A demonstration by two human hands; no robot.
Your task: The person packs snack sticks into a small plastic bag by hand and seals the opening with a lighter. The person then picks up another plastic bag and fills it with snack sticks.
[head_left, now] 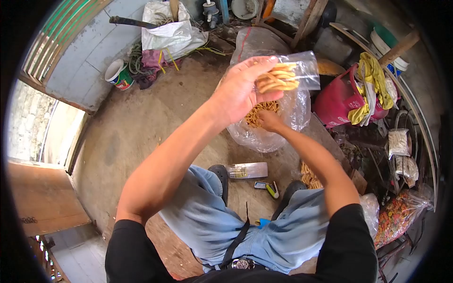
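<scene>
My left hand (239, 89) is raised and closed on a small clear plastic bag (307, 70) partly filled with golden snack sticks (278, 79). Below it, my right hand (271, 121) reaches into a large clear plastic bag (257, 140) that lies open on the floor. Its curled fingers are among the loose brown snack sticks (255, 114) there, and the fingertips are partly hidden. Between my feet lie a stack of flat clear plastic bags (247, 170), a yellow-green stapler (272, 189) and a small box (260, 185), probably of staples.
More snack sticks (309, 177) lie by my right foot. At the right stand a pink drum (337, 99) draped with a yellow cloth (370, 85) and a bag of colourful packets (401, 214). A white sack (172, 33) and a small bucket (118, 74) stand by the left wall.
</scene>
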